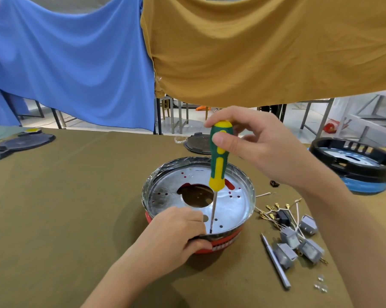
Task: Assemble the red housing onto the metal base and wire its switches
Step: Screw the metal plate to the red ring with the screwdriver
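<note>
A shiny round metal base (232,201) with a large centre hole sits on top of the red housing (223,243) in the middle of the table. My left hand (176,234) grips the near rim of base and housing, thumb curled round the red edge. My right hand (254,141) pinches the top of a green and yellow screwdriver (218,161) held upright. Its shaft reaches down to a small hole near the base's front edge. Several grey rocker switches (298,243) with white wires and brass terminals (274,210) lie to the right.
A grey metal tool (275,261) and small clear screws (321,285) lie at the near right. A black ring on a blue part (354,165) stands at far right. Black discs (198,143) lie at the back and at the far left (23,143). Blue and mustard cloths hang behind.
</note>
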{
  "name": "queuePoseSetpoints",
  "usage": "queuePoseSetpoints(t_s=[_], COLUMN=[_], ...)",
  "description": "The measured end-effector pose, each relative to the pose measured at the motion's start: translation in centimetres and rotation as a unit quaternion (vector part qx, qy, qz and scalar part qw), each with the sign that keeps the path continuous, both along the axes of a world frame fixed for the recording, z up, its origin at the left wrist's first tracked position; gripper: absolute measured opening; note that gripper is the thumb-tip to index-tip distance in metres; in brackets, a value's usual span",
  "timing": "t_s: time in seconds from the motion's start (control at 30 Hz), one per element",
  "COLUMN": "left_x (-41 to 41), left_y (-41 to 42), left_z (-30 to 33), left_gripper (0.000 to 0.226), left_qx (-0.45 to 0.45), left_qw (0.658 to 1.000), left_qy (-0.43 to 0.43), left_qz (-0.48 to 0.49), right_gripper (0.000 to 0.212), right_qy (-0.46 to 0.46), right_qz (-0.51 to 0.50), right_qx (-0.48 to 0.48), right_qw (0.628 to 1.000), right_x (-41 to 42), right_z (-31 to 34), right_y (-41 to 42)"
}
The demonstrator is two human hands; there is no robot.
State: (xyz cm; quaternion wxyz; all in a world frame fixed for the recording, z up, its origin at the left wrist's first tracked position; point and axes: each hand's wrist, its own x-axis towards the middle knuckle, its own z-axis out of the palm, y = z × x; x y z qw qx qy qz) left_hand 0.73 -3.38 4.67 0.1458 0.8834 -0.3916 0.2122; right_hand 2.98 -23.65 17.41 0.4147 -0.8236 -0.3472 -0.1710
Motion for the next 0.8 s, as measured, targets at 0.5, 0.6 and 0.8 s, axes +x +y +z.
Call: queuePoseSetpoints(t_s=[0.5,0.6,0.8], left_x=[0.0,-0.1,0.0], left_y=[0.1,0.0,0.0], left_z=[-0.2,-0.1,-0.1], left_gripper=[0.032,0.034,0.036], left_qx=[0.007,0.01,0.014], left_qw=[1.0,1.0,1.0], left_qy=[0.009,0.007,0.018], left_qz=[0.002,0.005,0.004], right_gripper=[0.011,0.028,0.036], right_qy=[0.001,-0.068,0.08], right_qz=[0.016,-0.057,0.047], right_qx=[0.0,-0.007,-0.026], right_qw=[1.0,0.996,0.995], right_x=[-0.3,-0.4,-0.4], right_z=[0.3,-0.1,0.1], right_y=[0.2,0.8,0.2])
